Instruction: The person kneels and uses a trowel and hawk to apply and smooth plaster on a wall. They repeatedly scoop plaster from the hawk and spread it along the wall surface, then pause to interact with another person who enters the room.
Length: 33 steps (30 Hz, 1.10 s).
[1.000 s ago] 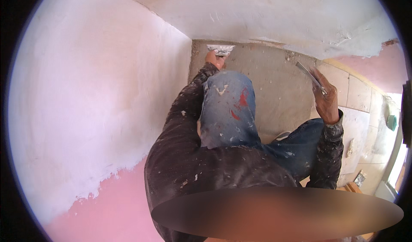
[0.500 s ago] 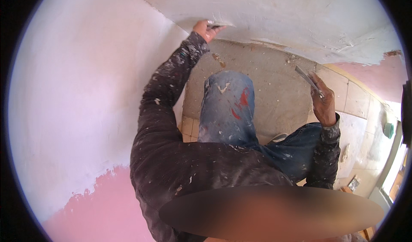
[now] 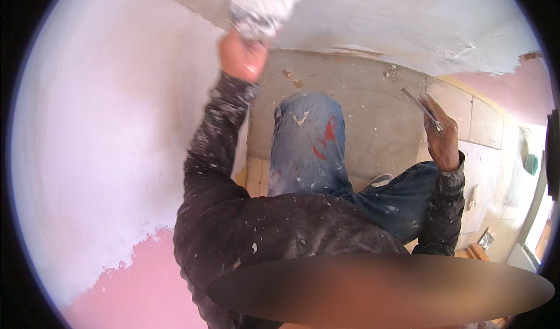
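My left hand [image 3: 242, 57] is raised at the corner where two walls meet, closed round a putty knife [image 3: 265, 14]. Its wide blade is smeared with white filler and blurred by motion, in front of the far wall [image 3: 373, 14]. On the right, above my bent knee, my right hand [image 3: 441, 136] grips a second flat scraper [image 3: 421, 104], seen nearly edge-on and pointing up and left. Its handle is mostly hidden by the fingers. White coating covers most of the left wall [image 3: 111, 119], down to a ragged edge above pink paint [image 3: 140, 282].
Grey floor [image 3: 373, 124] lies between my knee and the far wall, with crumbs of filler [image 3: 291, 78] on it. Pale tiles [image 3: 484, 119] run along the right. A green object [image 3: 531, 164] and some wood pieces [image 3: 475, 252] are at the far right.
My left hand has swung left and up off the far wall's lower part, turning the putty knife so its broad face shows. The right hand and its scraper have hardly moved.
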Motion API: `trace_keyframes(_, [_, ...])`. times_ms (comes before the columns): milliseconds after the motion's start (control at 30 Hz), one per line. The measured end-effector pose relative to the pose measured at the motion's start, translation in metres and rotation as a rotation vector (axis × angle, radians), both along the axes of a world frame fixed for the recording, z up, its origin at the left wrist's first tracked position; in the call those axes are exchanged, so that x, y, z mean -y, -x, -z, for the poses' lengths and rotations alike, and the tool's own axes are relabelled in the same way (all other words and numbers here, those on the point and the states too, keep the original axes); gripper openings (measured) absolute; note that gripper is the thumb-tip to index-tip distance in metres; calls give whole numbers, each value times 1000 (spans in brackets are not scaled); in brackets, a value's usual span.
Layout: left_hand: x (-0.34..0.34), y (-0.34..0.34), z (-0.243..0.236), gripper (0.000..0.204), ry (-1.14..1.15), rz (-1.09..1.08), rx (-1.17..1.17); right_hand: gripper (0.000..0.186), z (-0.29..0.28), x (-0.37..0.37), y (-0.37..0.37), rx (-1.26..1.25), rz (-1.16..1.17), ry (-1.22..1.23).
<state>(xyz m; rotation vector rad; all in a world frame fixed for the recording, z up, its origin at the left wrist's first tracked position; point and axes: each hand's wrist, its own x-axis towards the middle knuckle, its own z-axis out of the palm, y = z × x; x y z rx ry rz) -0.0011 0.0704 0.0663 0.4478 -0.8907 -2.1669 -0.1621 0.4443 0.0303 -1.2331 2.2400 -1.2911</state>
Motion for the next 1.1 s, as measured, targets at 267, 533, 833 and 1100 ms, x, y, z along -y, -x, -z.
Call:
trace_keyframes(267, [-5,41,301,36,-528,199,139,43,14,3,8,40,62,-96])
trace_keyframes(533, [11,110,271,38,-610,229,59,43,10,1,5,12,50,-101])
trace_keyframes(833, [16,103,65,40,-445,270,86,43,0,-5,0,-43,-22,53])
trace_keyframes(1100, [-12,80,-113,42,39,543,-258,37,1,-15,-1,-25,27,159])
